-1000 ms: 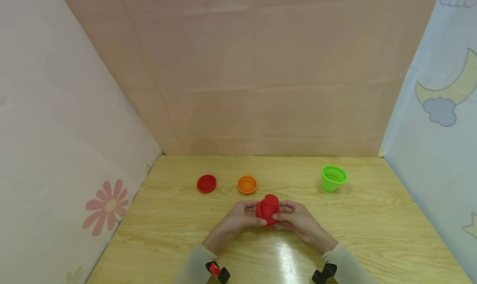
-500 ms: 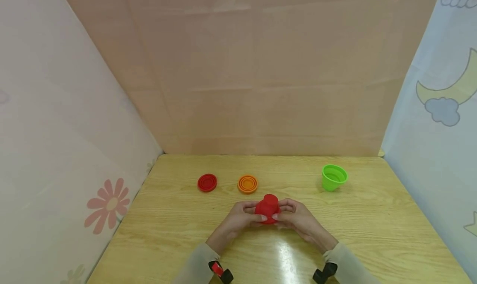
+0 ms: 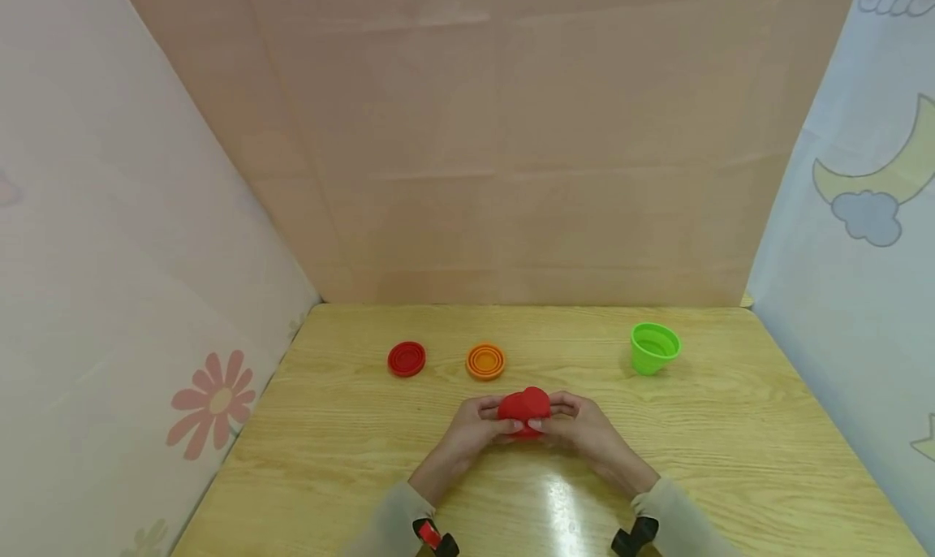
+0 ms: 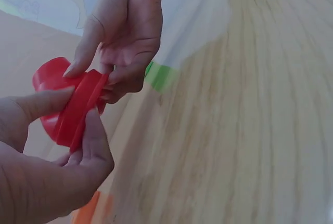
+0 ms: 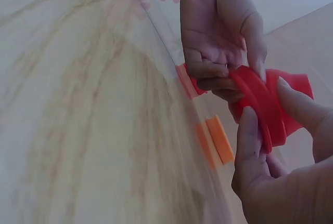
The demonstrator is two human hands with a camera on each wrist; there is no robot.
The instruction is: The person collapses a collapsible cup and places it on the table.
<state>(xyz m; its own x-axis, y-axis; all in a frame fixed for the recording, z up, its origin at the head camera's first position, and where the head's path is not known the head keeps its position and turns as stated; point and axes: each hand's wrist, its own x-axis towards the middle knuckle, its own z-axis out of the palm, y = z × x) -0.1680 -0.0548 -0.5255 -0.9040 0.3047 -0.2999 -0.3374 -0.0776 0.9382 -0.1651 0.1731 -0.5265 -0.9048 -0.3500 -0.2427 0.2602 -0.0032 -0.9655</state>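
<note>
Four ringed, collapsible-looking pieces are in view: two red, one orange and one green. One of them, a red cup [image 3: 520, 407], is held over the middle of the desk [image 3: 314, 468], nearer the near edge than the other three. The left hand [image 3: 470, 429] and the right hand [image 3: 584, 431] both grasp it from opposite sides, thumbs pressing its smooth body, fingers at its wide ridged rim. The cup is tilted, its narrow round end uppermost.

Toward the desk's far left corner lies one flat red disc [image 3: 406, 359], made of concentric rings. Just left of the far edge's midpoint lies one orange disc [image 3: 485, 362], ringed in the same way. Toward the far right corner stands one green cup [image 3: 650, 360], upright and flaring to its mouth, its stepped inner wall showing.

The desk has a pale, wavy wood grain with a glossy patch of light. A creased brown sheet [image 3: 504, 135] rises behind its far edge.
</note>
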